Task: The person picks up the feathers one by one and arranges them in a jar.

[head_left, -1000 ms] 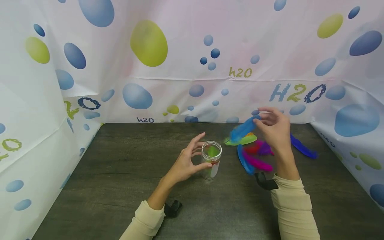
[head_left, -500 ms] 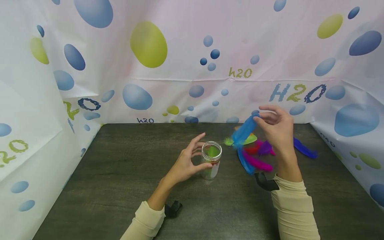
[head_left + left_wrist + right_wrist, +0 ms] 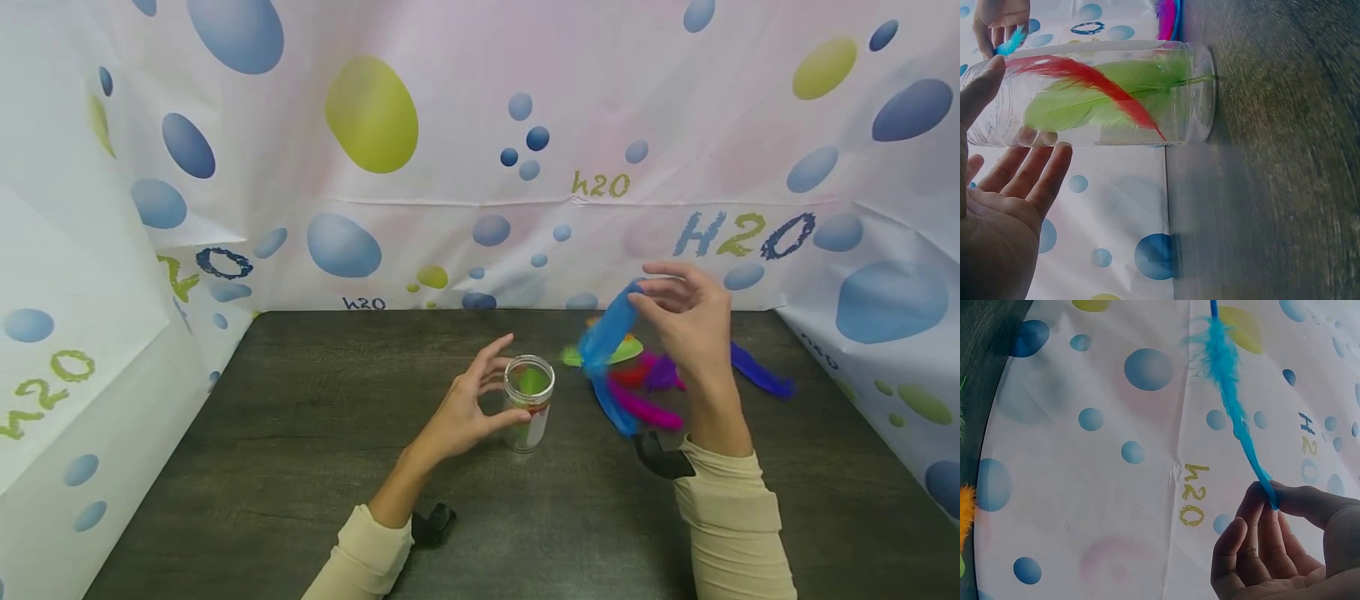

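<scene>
My left hand [image 3: 465, 410] holds a clear jar [image 3: 523, 435] upright on the dark table, thumb on one side and fingers on the other, near its open mouth. Inside the jar, the left wrist view shows a red feather [image 3: 1088, 76] crossing a green feather [image 3: 1054, 115]. To the right and higher up, my right hand [image 3: 690, 329] pinches a bright blue feather [image 3: 609, 327] by one end between thumb and fingertips. Its fluffy end [image 3: 1219, 353] points away from the hand and, in the head view, overlaps feathers lying behind it.
Loose feathers lie right of the jar: light green [image 3: 627, 348], red [image 3: 632, 373], purple [image 3: 662, 373], magenta [image 3: 647, 407] and another blue feather [image 3: 617, 410]. A dark blue feather [image 3: 761, 372] lies farther right. A white bubble-printed sheet [image 3: 465, 100] encloses the back and sides.
The blue feather in my right hand has swung to a steeper slant, with the hand shifting only slightly. My left hand and the jar have stayed put.
</scene>
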The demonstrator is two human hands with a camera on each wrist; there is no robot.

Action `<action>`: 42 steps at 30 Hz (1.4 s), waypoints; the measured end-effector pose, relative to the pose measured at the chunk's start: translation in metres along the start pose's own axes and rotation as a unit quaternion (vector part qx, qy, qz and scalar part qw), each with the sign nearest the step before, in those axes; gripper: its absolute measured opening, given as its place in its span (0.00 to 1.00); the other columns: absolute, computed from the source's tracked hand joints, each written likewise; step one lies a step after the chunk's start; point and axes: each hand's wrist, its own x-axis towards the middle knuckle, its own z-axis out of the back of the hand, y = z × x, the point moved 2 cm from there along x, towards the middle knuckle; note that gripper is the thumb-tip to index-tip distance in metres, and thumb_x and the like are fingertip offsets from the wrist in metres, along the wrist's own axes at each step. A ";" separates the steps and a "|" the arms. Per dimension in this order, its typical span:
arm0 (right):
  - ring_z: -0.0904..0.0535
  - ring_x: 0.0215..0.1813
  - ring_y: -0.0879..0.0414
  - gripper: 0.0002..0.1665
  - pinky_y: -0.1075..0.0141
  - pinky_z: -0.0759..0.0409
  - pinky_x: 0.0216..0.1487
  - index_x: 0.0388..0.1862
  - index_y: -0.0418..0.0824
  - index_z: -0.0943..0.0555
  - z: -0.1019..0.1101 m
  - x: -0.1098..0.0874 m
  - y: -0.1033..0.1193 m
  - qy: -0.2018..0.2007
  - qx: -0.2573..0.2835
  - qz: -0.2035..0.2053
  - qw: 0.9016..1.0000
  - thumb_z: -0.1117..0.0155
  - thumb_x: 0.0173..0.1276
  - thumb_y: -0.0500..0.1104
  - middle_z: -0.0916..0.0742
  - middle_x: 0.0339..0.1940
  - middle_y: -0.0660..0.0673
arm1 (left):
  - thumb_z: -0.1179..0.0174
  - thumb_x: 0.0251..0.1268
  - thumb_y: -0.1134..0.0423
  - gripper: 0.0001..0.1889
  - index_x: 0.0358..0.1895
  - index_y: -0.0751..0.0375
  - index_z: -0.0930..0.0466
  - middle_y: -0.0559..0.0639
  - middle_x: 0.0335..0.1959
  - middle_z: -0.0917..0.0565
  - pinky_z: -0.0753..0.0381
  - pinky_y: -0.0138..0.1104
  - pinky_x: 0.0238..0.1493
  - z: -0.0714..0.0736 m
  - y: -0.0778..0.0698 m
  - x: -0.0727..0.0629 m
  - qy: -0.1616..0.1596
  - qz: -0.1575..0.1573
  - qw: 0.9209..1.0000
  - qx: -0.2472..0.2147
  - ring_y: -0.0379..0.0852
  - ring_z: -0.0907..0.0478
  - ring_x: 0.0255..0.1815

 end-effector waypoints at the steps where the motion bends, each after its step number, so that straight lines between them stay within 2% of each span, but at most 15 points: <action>1: 0.13 0.40 0.66 0.17 0.77 0.17 0.48 0.55 0.34 0.15 -0.001 0.000 0.001 0.001 -0.002 0.002 1.000 0.28 0.67 0.28 0.12 0.33 0.64 | 0.25 0.59 0.75 0.52 0.82 0.63 0.49 0.65 0.65 0.21 0.18 0.47 0.64 0.000 0.000 0.000 0.000 0.000 1.000 -0.001 0.61 0.23 0.66; 5: 0.12 0.40 0.66 0.17 0.77 0.16 0.49 0.55 0.32 0.15 -0.003 -0.001 0.002 0.006 0.006 0.011 1.000 0.29 0.67 0.27 0.12 0.33 0.64 | 0.25 0.58 0.75 0.52 0.82 0.62 0.49 0.65 0.64 0.21 0.18 0.47 0.64 0.000 0.000 0.000 0.001 0.001 1.000 -0.006 0.60 0.22 0.66; 13: 0.13 0.40 0.65 0.18 0.76 0.17 0.48 0.55 0.36 0.15 -0.009 -0.003 0.005 0.017 0.014 -0.002 1.000 0.28 0.67 0.28 0.11 0.32 0.63 | 0.26 0.59 0.75 0.52 0.83 0.63 0.49 0.67 0.65 0.22 0.18 0.47 0.64 -0.001 0.000 -0.001 0.003 0.001 1.000 -0.009 0.62 0.23 0.67; 20: 0.12 0.37 0.64 0.17 0.75 0.15 0.43 0.53 0.36 0.15 -0.017 -0.003 0.009 0.035 0.048 0.004 0.998 0.29 0.66 0.26 0.11 0.31 0.62 | 0.26 0.59 0.75 0.52 0.82 0.63 0.49 0.65 0.65 0.22 0.18 0.46 0.64 -0.001 0.001 -0.002 0.003 0.002 1.000 -0.007 0.61 0.23 0.67; 25: 0.12 0.36 0.64 0.17 0.75 0.15 0.41 0.52 0.36 0.15 -0.022 -0.004 0.011 0.050 0.053 0.011 0.997 0.29 0.66 0.26 0.11 0.31 0.61 | 0.25 0.59 0.75 0.52 0.82 0.63 0.49 0.65 0.64 0.21 0.17 0.45 0.64 -0.001 0.001 -0.001 0.001 -0.002 1.000 -0.002 0.60 0.22 0.66; 31: 0.12 0.36 0.62 0.17 0.74 0.14 0.42 0.53 0.35 0.16 -0.026 -0.005 0.016 0.053 0.057 0.015 0.997 0.28 0.66 0.26 0.10 0.32 0.60 | 0.25 0.59 0.75 0.52 0.82 0.62 0.49 0.65 0.64 0.21 0.18 0.46 0.64 0.000 0.000 0.000 0.001 -0.002 1.000 -0.003 0.60 0.22 0.66; 38: 0.13 0.37 0.62 0.17 0.74 0.15 0.44 0.54 0.31 0.16 -0.029 -0.006 0.020 0.057 0.051 0.014 0.997 0.28 0.67 0.28 0.10 0.32 0.61 | 0.25 0.58 0.76 0.52 0.82 0.67 0.49 0.66 0.64 0.21 0.19 0.48 0.66 0.001 -0.001 0.001 0.002 0.002 1.000 -0.005 0.63 0.22 0.66; 42: 0.13 0.38 0.63 0.17 0.74 0.15 0.47 0.55 0.29 0.17 -0.031 -0.006 0.021 0.059 0.048 0.015 0.997 0.29 0.67 0.28 0.11 0.33 0.62 | 0.25 0.58 0.76 0.52 0.82 0.65 0.49 0.66 0.64 0.21 0.19 0.47 0.66 0.000 -0.002 0.001 0.003 0.003 1.000 -0.008 0.63 0.23 0.66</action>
